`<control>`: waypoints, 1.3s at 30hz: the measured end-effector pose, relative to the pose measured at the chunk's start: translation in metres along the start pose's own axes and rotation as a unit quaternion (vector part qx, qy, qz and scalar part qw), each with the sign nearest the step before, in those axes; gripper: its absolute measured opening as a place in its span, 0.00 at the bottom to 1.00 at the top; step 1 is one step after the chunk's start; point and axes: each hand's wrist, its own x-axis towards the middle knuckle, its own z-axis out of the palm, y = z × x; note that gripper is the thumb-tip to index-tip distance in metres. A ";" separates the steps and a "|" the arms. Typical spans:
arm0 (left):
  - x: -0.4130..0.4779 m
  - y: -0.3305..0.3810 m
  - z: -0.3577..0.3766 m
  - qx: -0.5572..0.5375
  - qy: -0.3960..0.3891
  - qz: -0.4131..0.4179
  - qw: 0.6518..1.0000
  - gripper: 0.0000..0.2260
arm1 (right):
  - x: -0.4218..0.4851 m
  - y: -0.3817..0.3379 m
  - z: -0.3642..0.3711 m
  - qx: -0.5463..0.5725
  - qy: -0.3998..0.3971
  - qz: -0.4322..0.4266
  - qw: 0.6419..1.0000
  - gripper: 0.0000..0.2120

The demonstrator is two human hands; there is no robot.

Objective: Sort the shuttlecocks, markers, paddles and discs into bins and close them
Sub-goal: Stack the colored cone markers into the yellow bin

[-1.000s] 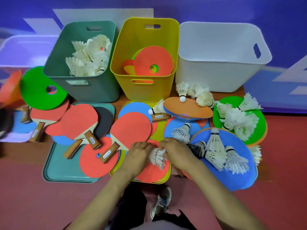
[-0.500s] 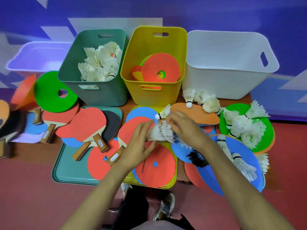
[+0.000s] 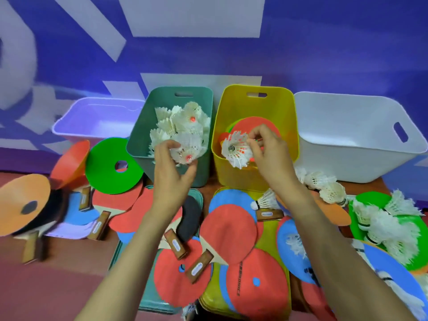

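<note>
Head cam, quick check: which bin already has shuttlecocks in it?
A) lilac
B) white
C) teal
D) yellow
C: a pile of white shuttlecocks lies inside the teal bin, while the yellow bin holds discs instead.

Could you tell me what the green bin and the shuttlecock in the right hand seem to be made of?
Green bin: likely moulded plastic, matte, with a cut handle slot. Shuttlecock: white feathers or feather-like plastic skirt; the blur leaves it open.
</note>
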 end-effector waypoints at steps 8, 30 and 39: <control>0.097 -0.084 -0.037 0.077 -0.146 -0.051 0.985 0.32 | 0.078 -0.043 0.098 -0.083 -0.056 0.027 0.995 0.05; 0.155 -0.139 -0.031 0.287 -0.499 -0.054 0.816 0.28 | 0.106 -0.051 0.169 -0.477 -0.263 0.070 0.836 0.10; 0.152 -0.150 -0.020 0.274 -0.516 -0.083 0.807 0.19 | 0.098 -0.051 0.165 -0.382 -0.350 0.033 0.854 0.14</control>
